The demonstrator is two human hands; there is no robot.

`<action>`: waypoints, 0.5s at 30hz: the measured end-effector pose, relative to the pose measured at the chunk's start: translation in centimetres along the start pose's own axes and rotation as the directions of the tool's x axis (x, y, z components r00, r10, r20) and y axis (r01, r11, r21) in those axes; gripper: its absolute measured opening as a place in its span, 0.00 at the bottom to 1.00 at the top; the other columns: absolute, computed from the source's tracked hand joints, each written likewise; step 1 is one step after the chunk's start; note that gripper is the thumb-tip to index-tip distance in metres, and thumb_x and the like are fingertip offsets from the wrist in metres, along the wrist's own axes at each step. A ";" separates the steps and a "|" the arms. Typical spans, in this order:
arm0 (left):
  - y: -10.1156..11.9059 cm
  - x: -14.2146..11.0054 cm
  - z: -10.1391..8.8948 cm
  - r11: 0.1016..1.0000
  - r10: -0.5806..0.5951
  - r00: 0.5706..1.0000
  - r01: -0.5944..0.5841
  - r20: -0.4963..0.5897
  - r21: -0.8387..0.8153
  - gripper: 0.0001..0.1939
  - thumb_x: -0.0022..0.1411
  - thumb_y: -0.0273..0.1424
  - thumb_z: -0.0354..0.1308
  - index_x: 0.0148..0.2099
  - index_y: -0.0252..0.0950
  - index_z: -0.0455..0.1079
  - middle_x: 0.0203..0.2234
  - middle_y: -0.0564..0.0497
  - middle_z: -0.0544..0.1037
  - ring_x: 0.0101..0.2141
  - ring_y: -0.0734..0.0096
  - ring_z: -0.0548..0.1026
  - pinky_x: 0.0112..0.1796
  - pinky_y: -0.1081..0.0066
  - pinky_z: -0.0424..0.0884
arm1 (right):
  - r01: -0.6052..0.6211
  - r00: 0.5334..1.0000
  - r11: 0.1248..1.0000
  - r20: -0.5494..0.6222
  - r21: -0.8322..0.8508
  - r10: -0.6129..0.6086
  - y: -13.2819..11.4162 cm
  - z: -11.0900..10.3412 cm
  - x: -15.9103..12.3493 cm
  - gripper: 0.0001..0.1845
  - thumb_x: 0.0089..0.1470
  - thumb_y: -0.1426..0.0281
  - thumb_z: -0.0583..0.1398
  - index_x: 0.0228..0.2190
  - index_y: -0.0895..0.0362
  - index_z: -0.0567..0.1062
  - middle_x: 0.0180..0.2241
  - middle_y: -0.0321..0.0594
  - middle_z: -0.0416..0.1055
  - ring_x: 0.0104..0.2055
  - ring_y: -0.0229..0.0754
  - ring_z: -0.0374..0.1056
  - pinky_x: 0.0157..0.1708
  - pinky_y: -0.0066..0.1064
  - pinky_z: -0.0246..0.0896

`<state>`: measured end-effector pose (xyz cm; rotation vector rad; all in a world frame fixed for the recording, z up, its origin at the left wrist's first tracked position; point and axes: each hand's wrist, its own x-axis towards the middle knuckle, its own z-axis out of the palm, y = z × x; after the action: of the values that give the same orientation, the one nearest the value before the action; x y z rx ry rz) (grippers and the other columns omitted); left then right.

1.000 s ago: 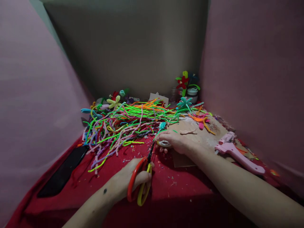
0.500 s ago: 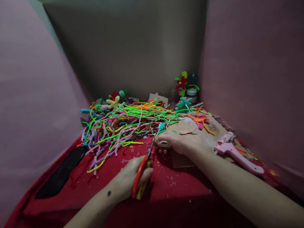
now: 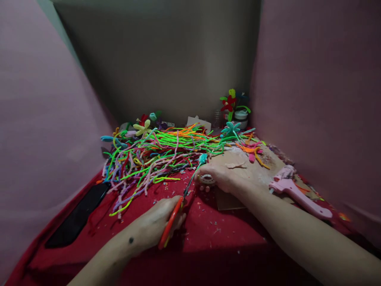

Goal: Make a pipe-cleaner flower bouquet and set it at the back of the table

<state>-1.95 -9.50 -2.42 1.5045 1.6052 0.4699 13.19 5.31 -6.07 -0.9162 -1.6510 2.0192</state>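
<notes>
My left hand (image 3: pixel 162 216) is closed around the red and yellow handles of a pair of scissors (image 3: pixel 171 224). The dark blades slant up and right, their tips close to the fingers of my right hand. My right hand (image 3: pixel 216 176) has its fingers curled around a white ring-shaped spool (image 3: pixel 207 179) with small holes. A fluffy teal pipe cleaner piece (image 3: pixel 203 159) sticks up just above the right fingertips, with a green strand beside it. My fingers hide where the strand ends and whether it is pinched.
A heap of colourful pipe cleaners (image 3: pixel 166 143) spreads behind the hands. On the right, a pink glue gun (image 3: pixel 297 192) lies at the cardboard (image 3: pixel 256 174). A dark flat object (image 3: pixel 77 216) rests on the left of the red cloth (image 3: pixel 205 230). Pipe cleaner flowers (image 3: pixel 229 103) stand at the back.
My left hand has shifted slightly left with the scissors, whose handles now appear turned and closer together. My right hand has tilted a little, and the spool's face shows more.
</notes>
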 end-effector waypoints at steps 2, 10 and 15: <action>0.1 -0.4 -0.4 0.999 -0.028 0.999 0.026 0.044 0.031 0.12 0.57 0.41 0.49 0.31 0.36 0.61 0.22 0.55 0.65 0.22 0.76 0.60 0.22 0.76 0.59 | -0.005 1.000 0.999 -0.006 0.033 0.005 0.1 -0.1 0.1 0.08 0.37 0.69 0.56 0.19 0.60 0.73 0.16 0.38 0.69 0.18 0.37 0.64 0.17 0.25 0.57; -0.4 -2.1 -2.7 0.954 0.013 0.988 -0.057 0.151 0.294 0.14 0.59 0.42 0.49 0.31 0.37 0.65 0.23 0.53 0.70 0.22 0.75 0.62 0.22 0.76 0.58 | 0.019 0.999 0.999 -0.040 0.050 -0.017 -0.1 0.0 -0.2 0.09 0.38 0.71 0.55 0.21 0.61 0.74 0.18 0.42 0.71 0.21 0.39 0.66 0.18 0.27 0.60; -2.0 -2.5 -4.3 0.838 0.197 0.972 -0.098 -0.131 0.536 0.10 0.55 0.39 0.54 0.37 0.41 0.71 0.27 0.52 0.75 0.27 0.69 0.71 0.28 0.74 0.62 | 0.032 0.999 0.999 -0.009 0.034 -0.032 0.2 -0.3 0.1 0.09 0.37 0.69 0.55 0.21 0.61 0.74 0.20 0.40 0.70 0.21 0.38 0.66 0.17 0.26 0.57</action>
<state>-6.81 -11.03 -0.71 2.0603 1.8672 0.2606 13.31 5.54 -6.35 -0.8798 -1.6120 2.0137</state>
